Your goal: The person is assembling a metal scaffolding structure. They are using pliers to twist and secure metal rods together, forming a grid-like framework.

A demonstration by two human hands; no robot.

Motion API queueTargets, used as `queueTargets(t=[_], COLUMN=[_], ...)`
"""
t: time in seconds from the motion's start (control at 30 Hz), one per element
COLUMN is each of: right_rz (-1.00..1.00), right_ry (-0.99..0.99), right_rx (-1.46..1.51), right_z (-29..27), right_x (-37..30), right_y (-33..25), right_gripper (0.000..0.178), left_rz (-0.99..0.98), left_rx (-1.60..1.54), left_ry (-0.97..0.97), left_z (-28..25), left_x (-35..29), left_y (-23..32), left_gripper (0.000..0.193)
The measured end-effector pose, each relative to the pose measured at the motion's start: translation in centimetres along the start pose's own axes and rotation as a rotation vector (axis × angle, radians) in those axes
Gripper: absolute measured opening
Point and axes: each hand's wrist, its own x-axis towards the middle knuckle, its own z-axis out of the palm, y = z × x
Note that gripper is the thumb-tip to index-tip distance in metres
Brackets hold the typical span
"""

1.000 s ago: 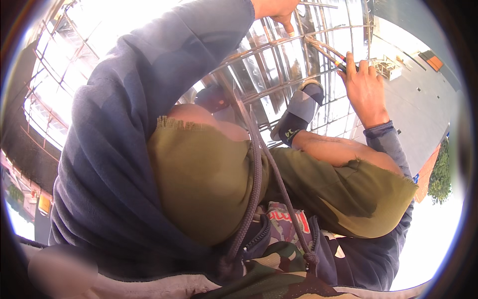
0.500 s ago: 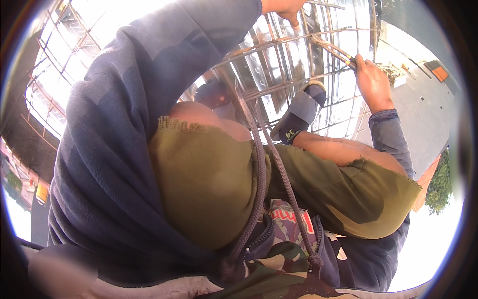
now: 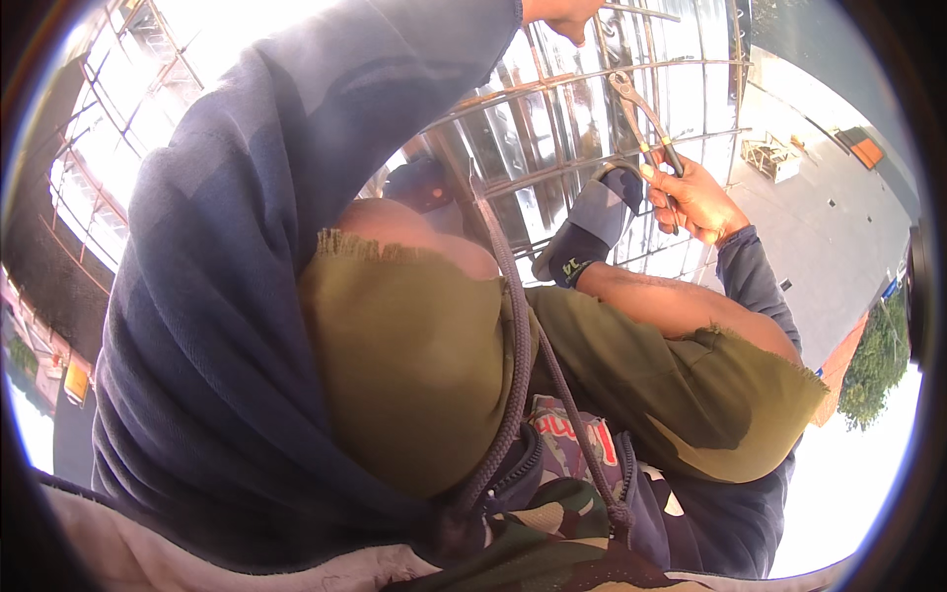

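My right hand (image 3: 698, 200) is wrapped round the handles of long-handled pincers (image 3: 634, 105). The handles stand somewhat apart, and the metal head points up and left over the steel bar grid (image 3: 681, 64). At the upper edge is my left hand (image 3: 562, 14), partly cut off by the picture. Its fingers look curled together beside the bars, and whatever they hold is hidden. Between my hands run crossing rusty bars, with shiny corrugated metal sheeting (image 3: 513, 138) beneath them. My shoe (image 3: 602, 209) rests on the grid, just left of the right hand.
My bent legs in olive shorts (image 3: 414, 365) fill the middle, with hood cords (image 3: 518, 326) hanging over them. Grey ground (image 3: 819, 232) lies at the right, with a pale crate-like object (image 3: 771, 158) and an orange block (image 3: 868, 152). More bars (image 3: 109, 128) stand at the left.
My right hand has drawn down and left and turned palm-up round the pincers. The tool's handles have spread and its head has come off the bar crossing. My left hand has barely shifted.
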Motion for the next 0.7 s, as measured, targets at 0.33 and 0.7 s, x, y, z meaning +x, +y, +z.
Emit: queueTargets(t=[0.33, 0.7], right_rz=[-0.034, 0.06], right_ry=[-0.101, -0.197], right_rx=[0.337, 0.309], right_z=[1.8, 0.8], right_x=[2.6, 1.9], right_y=[4.6, 2.0], right_gripper=[0.038, 0.051], left_rz=[-0.009, -0.109], left_rx=[0.018, -0.028], left_ry=[-0.033, -0.283], left_z=[0.0, -2.0], left_x=[0.6, 0.7], left_y=[0.0, 0.5], left_gripper=[0.052, 0.041])
